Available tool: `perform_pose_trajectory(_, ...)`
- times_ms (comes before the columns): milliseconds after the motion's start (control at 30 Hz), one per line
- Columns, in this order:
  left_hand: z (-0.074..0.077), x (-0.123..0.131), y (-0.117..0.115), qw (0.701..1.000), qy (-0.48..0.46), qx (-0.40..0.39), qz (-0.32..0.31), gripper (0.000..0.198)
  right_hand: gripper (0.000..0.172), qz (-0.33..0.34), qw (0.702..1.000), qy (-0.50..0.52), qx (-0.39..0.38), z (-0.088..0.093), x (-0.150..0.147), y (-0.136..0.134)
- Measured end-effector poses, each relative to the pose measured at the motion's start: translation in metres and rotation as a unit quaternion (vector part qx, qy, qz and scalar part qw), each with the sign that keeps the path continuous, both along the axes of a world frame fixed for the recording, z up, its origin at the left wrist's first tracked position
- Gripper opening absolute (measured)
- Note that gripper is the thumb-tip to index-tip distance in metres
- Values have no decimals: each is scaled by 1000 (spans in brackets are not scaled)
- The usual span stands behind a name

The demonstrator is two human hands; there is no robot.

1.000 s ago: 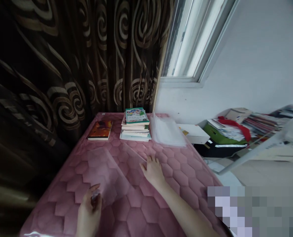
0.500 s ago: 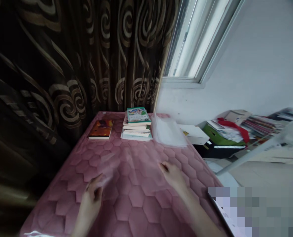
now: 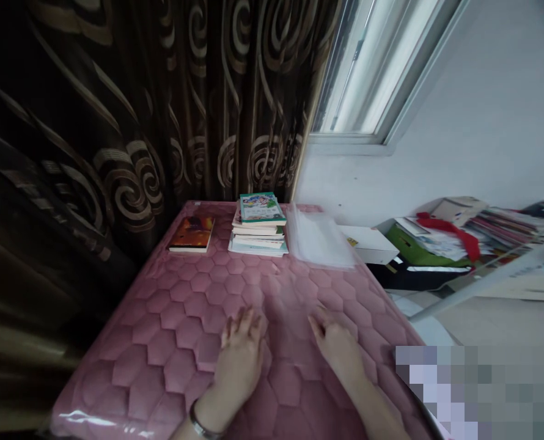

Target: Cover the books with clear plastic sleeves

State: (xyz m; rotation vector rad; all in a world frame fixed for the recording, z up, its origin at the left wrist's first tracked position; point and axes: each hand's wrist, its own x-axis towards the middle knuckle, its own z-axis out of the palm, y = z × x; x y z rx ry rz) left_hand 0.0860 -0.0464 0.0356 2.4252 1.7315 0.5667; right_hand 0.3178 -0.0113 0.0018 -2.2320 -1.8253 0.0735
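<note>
My left hand [image 3: 242, 357] lies flat on the pink quilted table cover [image 3: 171, 318], fingers spread, a bracelet on its wrist. Beside it, my right hand [image 3: 338, 345] also rests flat with fingers stretched out. A thin clear plastic sheet [image 3: 285, 308] seems to lie on the cover between and under both hands; its edges are faint. At the table's far edge sit an orange book [image 3: 192, 233], a stack of books [image 3: 258, 226] with a green-bordered cover on top, and a pile of clear plastic sleeves [image 3: 320, 244].
A dark swirl-patterned curtain [image 3: 139, 122] hangs close behind and left of the table. A window [image 3: 373, 73] is at the upper right. Right of the table sit a white box [image 3: 368, 243], a green box [image 3: 414, 252] and heaped books and papers [image 3: 492, 226].
My left hand let go of the clear sheet's corner and moved right and forward to lie flat. My right hand shifted right. The sheet now lies flatter, further right.
</note>
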Motion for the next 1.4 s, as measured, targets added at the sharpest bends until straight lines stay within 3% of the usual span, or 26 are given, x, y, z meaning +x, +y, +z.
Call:
perform_pose_trajectory(100, 4, 20, 8, 997, -18, -43, -66, 49, 43, 18, 1000, 24, 1, 2, 2, -3)
perform_pose_trajectory(267, -8, 25, 12, 989, 7, -115, -92, 59, 37, 30, 999, 44, -12, 6, 4, -5)
perform_pose_trajectory(533, -33, 17, 11, 992, 54, -79, -83, 62, 42, 37, 997, -14, -64, 14, -1, -7)
perform_pose_trajectory(700, -33, 17, 12, 992, 54, -74, -87, 63, 40, 31, 996, -4, -87, 25, -1, -11)
perform_pose_trajectory(800, -30, 17, 10, 992, 48, -71, -92, 63, 34, 77, 996, 16, -44, 39, 2, -1)
perform_pose_trajectory(933, -29, 17, 9, 992, 39, -73, -98, 62, 27, 141, 977, 150, 59, 77, 1, 48)
perform_pose_trajectory(1000, -31, 17, 9, 992, 37, -73, -99, 62, 22, 118, 953, 268, 77, 101, -6, 86)
perform_pose_trajectory(1067, -34, 17, 10, 992, 39, -72, -100, 62, 21, 47, 909, 412, 43, 122, -17, 128)
perform_pose_trajectory(1133, -36, 17, 11, 992, 40, -71, -99, 63, 26, 21, 895, 446, 28, 136, -29, 168)
perform_pose_trajectory(1267, -38, 17, 12, 991, 33, -80, -98, 68, 34, -37, 881, 472, 1, 144, -49, 229)
perform_pose_trajectory(1400, -36, 15, 12, 990, 18, -97, -103, 68, 32, -68, 873, 482, -22, 149, -57, 259)
